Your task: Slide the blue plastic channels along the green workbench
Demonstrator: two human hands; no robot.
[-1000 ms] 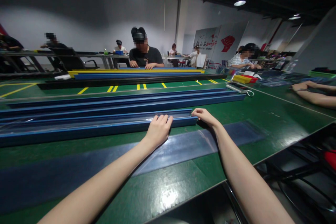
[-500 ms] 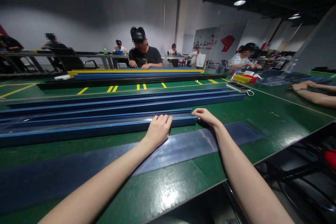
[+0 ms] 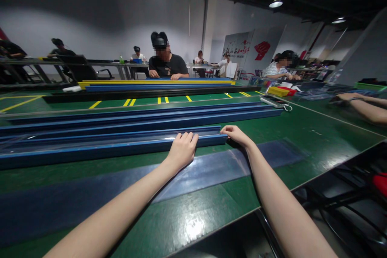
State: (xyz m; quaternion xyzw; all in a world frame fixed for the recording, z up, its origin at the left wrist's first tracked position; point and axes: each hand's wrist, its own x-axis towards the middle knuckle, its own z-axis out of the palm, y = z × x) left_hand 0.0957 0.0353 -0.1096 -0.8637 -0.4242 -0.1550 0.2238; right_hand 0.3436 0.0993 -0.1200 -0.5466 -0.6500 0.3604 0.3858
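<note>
A long blue channel strip lies across the table, and a shiny clear strip shows inside it. Over the channel's near wall, close to its right end, my left hand is closed with the fingers curled into the trough. My right hand is at the channel's right end, thumb and fingers in a pinch against it. What lies between those fingertips is hidden. Under both wrists a wide, flat see-through plastic strip lies on the green table.
Two more blue channels lie just behind. Farther back are a black strip, yellow strips and a phone-like device with a white loop. A co-worker sits opposite; another person's arms rest at the right.
My hands and the blue channel have hardly moved. The co-worker opposite has shifted a hand slightly to the right, and the arms at the right edge have moved, with the hand now blurred.
</note>
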